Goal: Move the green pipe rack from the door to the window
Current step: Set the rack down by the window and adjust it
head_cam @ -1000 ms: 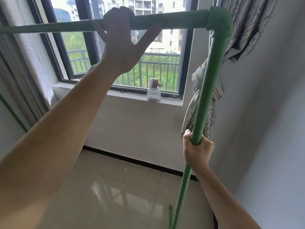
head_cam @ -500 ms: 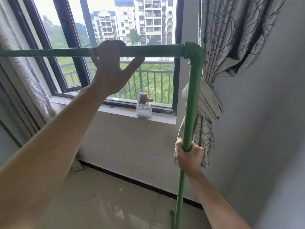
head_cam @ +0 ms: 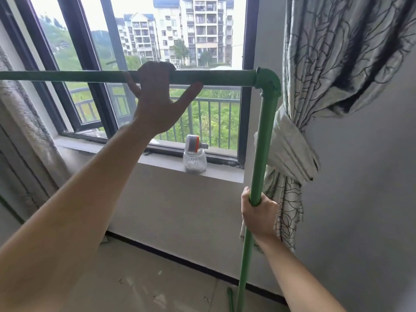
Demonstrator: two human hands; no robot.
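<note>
Rack point(head_cam: 263, 140) within both hands' grip.

Tied curtain point(head_cam: 290, 154) crowds the rack's upright point(head_cam: 263, 143) (touching it); sill bottle point(head_cam: 195, 157) stands behind; floor point(head_cam: 157, 287) open.

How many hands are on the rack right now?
2: the left hand is on the rack's top bar, the right hand grips its upright by the curtain.

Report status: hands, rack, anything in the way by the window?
Left hand on top bar, right hand gripping upright. Green pipe rack at window. Tied curtain just behind upright.
</note>
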